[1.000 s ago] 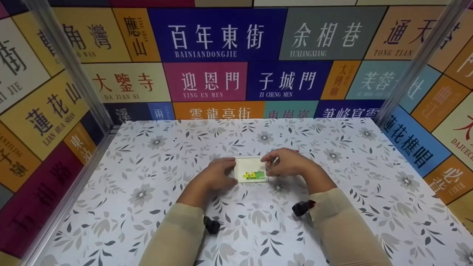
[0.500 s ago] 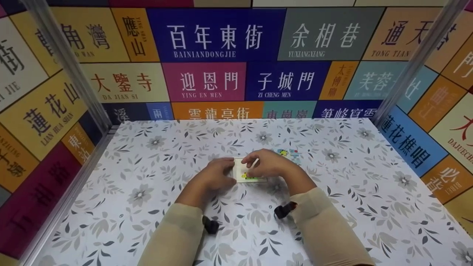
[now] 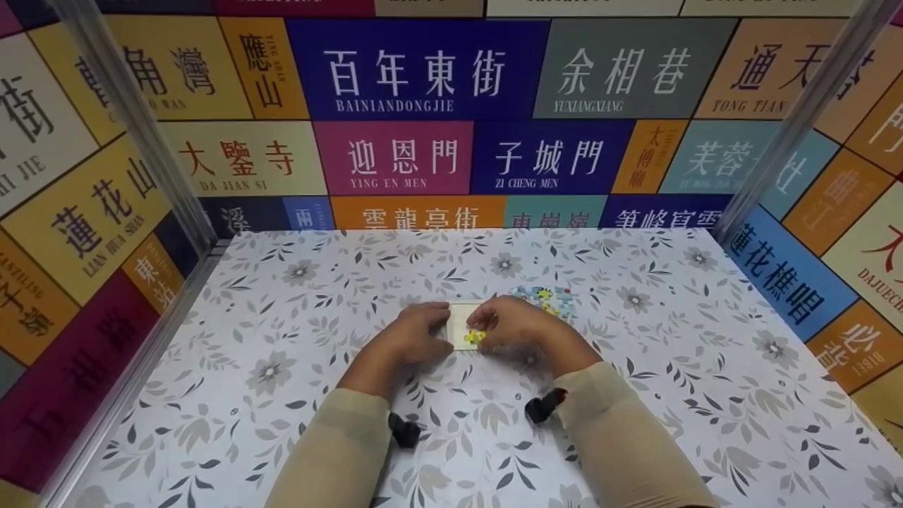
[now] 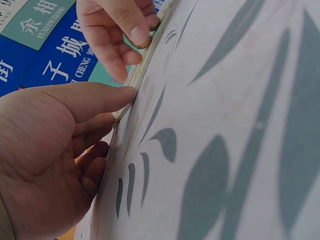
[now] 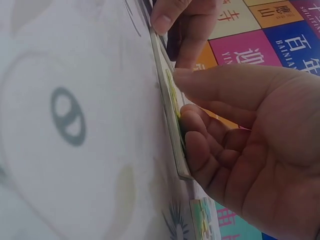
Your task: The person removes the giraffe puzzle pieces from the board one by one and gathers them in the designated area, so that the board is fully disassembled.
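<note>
A small cream puzzle tray [image 3: 458, 324] lies flat on the table, with yellow puzzle pieces [image 3: 474, 337] at its near side. At the left end, my left hand [image 3: 415, 333] holds the tray, thumb at the near corner and fingers at the far one. My right hand [image 3: 513, 324] reaches over the right half, hiding much of it. Its thumb and curled fingers pinch a small puzzle piece low against the tray; the piece itself is mostly covered. From the right wrist view, the thumb and fingertips sit at a yellow strip [image 5: 173, 95] along the tray's edge.
Behind my right hand lies a pile of loose puzzle pieces [image 3: 547, 300], light blue and yellow with some red. A floral cloth [image 3: 296, 437] covers the table. Printed sign panels [image 3: 416, 155] rise at the back and sides.
My right hand has moved left from the tray's right edge to above its middle, carrying a small piece, and its fingers have lowered. The loose pile shows more fully. My left hand stays put.
</note>
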Demonstrator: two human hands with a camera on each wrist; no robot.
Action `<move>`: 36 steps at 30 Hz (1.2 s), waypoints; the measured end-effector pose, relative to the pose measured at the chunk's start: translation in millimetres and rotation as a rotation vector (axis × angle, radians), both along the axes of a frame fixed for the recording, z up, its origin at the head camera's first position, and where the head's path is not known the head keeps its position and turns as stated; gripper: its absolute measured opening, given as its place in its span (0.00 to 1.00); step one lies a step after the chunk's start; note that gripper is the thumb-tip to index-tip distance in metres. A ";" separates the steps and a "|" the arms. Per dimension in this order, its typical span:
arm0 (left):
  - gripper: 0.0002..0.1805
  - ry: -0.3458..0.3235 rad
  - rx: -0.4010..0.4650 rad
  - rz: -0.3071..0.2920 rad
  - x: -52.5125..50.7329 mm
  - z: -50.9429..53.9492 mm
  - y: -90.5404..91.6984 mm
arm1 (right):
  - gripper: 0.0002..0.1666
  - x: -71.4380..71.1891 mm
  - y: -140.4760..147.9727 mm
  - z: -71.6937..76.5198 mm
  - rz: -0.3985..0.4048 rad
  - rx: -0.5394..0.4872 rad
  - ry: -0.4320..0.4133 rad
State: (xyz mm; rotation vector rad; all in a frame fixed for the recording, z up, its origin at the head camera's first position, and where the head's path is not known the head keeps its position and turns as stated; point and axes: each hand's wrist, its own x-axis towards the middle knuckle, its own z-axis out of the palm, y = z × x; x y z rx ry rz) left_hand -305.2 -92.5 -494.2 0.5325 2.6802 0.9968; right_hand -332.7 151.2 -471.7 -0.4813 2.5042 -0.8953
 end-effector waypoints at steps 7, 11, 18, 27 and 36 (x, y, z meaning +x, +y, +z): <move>0.39 -0.004 0.000 0.005 0.3 -0.9 0.2 | 0.24 4.5 -2.3 -0.3 -0.006 0.028 0.006; 0.39 -0.022 -0.014 0.018 0.1 -1.6 0.7 | 0.24 8.2 -4.0 2.2 -0.016 0.054 0.010; 0.38 -0.028 0.030 0.055 4.6 -0.8 2.0 | 0.23 8.3 -4.8 0.1 -0.009 0.065 0.042; 0.39 -0.009 0.025 0.039 3.3 -0.2 2.3 | 0.20 8.1 -3.1 -0.3 -0.002 0.057 0.055; 0.39 -0.012 0.009 0.024 1.7 0.1 2.0 | 0.22 7.5 -2.6 -1.3 -0.023 0.062 0.042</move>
